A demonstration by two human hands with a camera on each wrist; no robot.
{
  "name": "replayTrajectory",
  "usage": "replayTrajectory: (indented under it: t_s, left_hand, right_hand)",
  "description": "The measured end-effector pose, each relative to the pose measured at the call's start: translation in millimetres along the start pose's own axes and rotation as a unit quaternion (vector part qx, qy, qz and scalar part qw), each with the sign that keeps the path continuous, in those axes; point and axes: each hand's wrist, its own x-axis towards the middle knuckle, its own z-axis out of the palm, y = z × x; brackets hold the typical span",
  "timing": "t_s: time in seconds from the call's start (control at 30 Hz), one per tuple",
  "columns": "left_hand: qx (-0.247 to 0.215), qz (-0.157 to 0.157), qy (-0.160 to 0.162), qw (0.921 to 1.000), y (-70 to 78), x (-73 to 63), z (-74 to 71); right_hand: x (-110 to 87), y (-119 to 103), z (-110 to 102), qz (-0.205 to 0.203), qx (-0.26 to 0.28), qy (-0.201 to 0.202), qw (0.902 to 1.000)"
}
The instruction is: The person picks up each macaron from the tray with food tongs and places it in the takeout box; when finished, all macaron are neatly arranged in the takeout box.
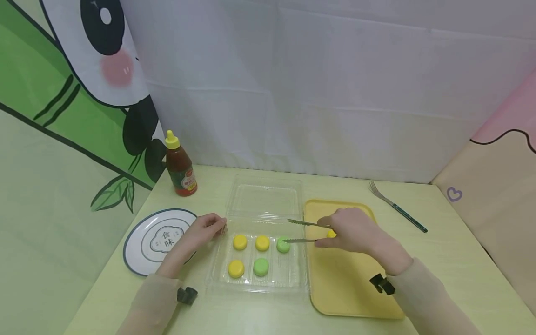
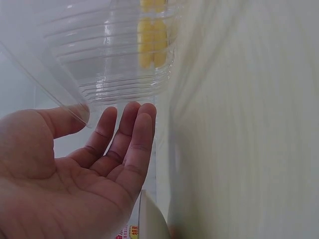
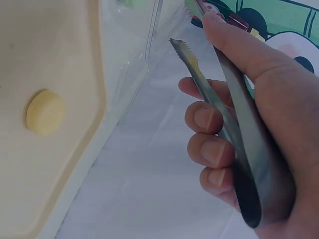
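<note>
1. While clamped in the right hand (image 1: 352,230), judge metal tongs (image 3: 243,107) springy, with tips apart.
2. Presume the yellow macaron (image 3: 46,112) on the tray (image 1: 351,288) fragile; grip its sides.
3. Find the left hand (image 1: 207,227) left of the container (image 1: 284,275); cannot tell if pinching.

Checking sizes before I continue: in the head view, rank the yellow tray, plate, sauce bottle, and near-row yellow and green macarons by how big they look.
1. Yellow tray
2. Plate
3. Sauce bottle
4. Near-row yellow macaron and near-row green macaron: these look about alike, so I leave them unranked.
</note>
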Motion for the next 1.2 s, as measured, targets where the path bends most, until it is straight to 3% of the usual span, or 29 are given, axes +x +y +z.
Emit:
replayTrajectory:
  t_s: [0.57,1.2]
  left_hand:
    - [-0.005,0.0,0.0,1.0,-1.0,0.2,-0.3]
    - [-0.004,-0.011,0.001,0.9999,0.3,-0.4,0.5]
  right_hand:
    - [-20.1,20,-13,0.027,0.029,0.018,0.9991]
    - [-53.4,45,6,0.104,0.017,0.033,0.9939]
